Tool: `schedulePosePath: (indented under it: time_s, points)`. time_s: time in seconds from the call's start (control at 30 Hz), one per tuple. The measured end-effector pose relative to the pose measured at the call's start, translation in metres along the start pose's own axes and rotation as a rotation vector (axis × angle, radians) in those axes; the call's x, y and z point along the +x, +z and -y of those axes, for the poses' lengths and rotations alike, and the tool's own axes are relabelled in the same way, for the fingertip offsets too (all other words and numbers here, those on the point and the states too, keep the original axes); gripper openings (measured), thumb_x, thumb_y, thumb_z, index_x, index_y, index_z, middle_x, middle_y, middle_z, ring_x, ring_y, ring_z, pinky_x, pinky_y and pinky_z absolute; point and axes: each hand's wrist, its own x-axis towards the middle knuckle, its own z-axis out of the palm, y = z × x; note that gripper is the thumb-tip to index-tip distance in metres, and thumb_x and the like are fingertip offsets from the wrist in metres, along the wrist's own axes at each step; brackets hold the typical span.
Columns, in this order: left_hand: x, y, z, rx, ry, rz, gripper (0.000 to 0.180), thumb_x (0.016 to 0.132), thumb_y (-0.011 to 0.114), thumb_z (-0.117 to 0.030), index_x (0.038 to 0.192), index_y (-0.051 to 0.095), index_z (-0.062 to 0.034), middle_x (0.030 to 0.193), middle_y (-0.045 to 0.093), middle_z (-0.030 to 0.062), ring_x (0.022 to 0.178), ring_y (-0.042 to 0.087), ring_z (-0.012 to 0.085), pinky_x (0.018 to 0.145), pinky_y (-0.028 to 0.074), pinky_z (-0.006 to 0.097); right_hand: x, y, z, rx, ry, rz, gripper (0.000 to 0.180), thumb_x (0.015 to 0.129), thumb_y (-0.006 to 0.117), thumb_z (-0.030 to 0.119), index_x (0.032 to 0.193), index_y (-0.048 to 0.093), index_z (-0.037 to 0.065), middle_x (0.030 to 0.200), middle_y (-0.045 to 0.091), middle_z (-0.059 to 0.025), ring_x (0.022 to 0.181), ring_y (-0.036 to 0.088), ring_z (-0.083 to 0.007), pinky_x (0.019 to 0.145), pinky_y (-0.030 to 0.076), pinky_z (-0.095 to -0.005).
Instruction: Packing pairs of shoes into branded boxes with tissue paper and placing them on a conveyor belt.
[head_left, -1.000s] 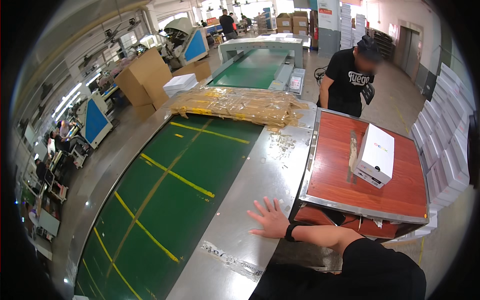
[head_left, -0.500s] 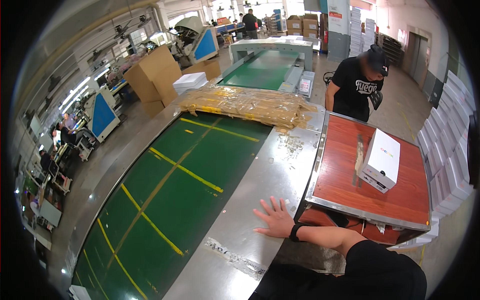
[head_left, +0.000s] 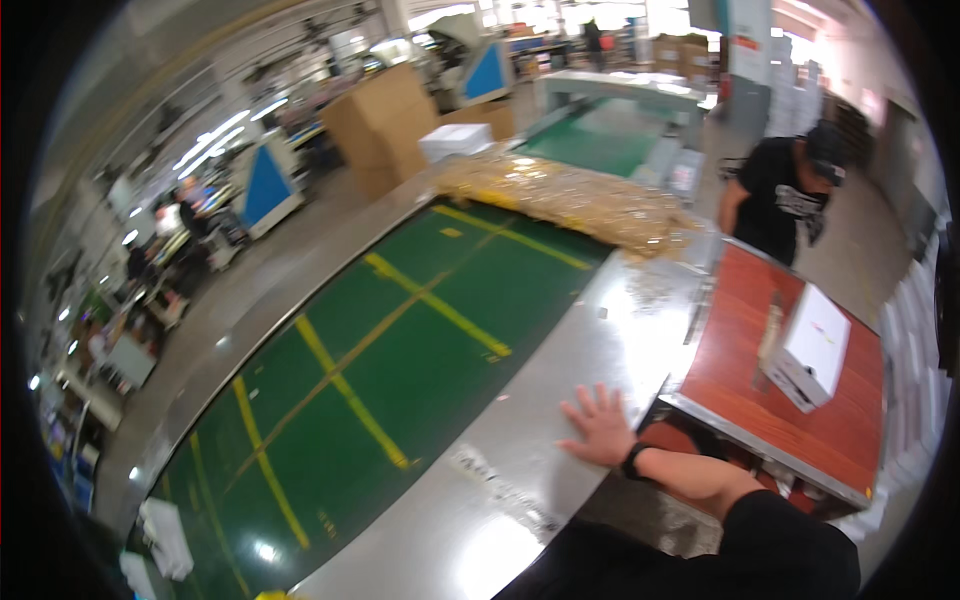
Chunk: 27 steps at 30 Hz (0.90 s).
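Note:
My right hand (head_left: 600, 430) lies palm down on the bare metal edge (head_left: 540, 420) of a conveyor table, fingers spread, holding nothing. A dark band circles its wrist. Left of the hand runs the green conveyor belt (head_left: 400, 350), marked with yellow tape lines. Right of it, a white lidded box (head_left: 815, 345) rests on a red-brown wood-topped table (head_left: 730, 330). My left hand is out of view.
Tape-covered cardboard (head_left: 560, 200) spans the belt's far end. White items (head_left: 165, 535) lie at the near left. A person in black (head_left: 775, 195) stands beyond the wooden table. White stacks (head_left: 910, 370) line the right side; a large carton (head_left: 380, 125) stands behind.
The view has swung left, shifting the scene rightward and blurring it. White items have come into view at the lower left. My right hand stays flat on the metal edge.

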Motion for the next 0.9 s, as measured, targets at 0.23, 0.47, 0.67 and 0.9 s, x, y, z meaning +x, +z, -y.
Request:
schedulePosePath:
  time_s: [0.23, 0.47, 0.67, 0.9]
  points:
    - [-0.008, 0.042, 0.028, -0.125, -0.025, 0.044, 0.057, 0.089, 0.066, -0.042, 0.133, 0.059, -0.0065, 0.14, 0.054, 0.0196, 0.128, 0.051, 0.0389, 0.111, 0.033, 0.054, -0.002, -0.022, -0.003, 0.135, 0.082, 0.035, 0.077, 0.083, 0.065, 0.059, 0.143, 0.051, 0.012, 0.155, 0.034, -0.0242, 0.145, 0.019, -0.0513, 0.116, 0.01, -0.0678]
    - [0.042, 0.007, 0.053, -0.273, -0.411, -0.116, 0.058, 0.09, 0.066, -0.036, 0.138, 0.054, -0.0058, 0.146, 0.045, 0.0255, 0.132, 0.043, 0.0473, 0.111, 0.033, 0.055, 0.0, -0.012, 0.004, 0.143, 0.081, 0.041, 0.079, 0.079, 0.069, 0.052, 0.144, 0.049, 0.011, 0.155, 0.033, -0.0249, 0.146, 0.017, -0.0518, 0.116, 0.008, -0.0672]
    - [0.04, 0.043, 0.054, 0.051, -0.382, 0.124, 0.066, 0.093, 0.053, -0.055, 0.145, 0.049, -0.0145, 0.152, 0.041, 0.0222, 0.14, 0.035, 0.0448, 0.115, 0.023, 0.06, 0.0, -0.011, 0.008, 0.149, 0.077, 0.057, 0.081, 0.077, 0.07, 0.052, 0.143, 0.05, 0.01, 0.155, 0.033, -0.0254, 0.146, 0.017, -0.0519, 0.116, 0.008, -0.0672]
    - [0.046, 0.042, 0.049, -0.134, -0.448, 0.168, 0.065, 0.091, 0.061, -0.044, 0.145, 0.048, -0.0103, 0.154, 0.037, 0.0247, 0.141, 0.033, 0.0442, 0.117, 0.021, 0.057, -0.005, -0.016, -0.005, 0.103, 0.054, 0.051, 0.079, 0.082, 0.064, 0.061, 0.142, 0.051, 0.012, 0.154, 0.035, -0.0245, 0.144, 0.019, -0.0532, 0.114, 0.011, -0.0701]
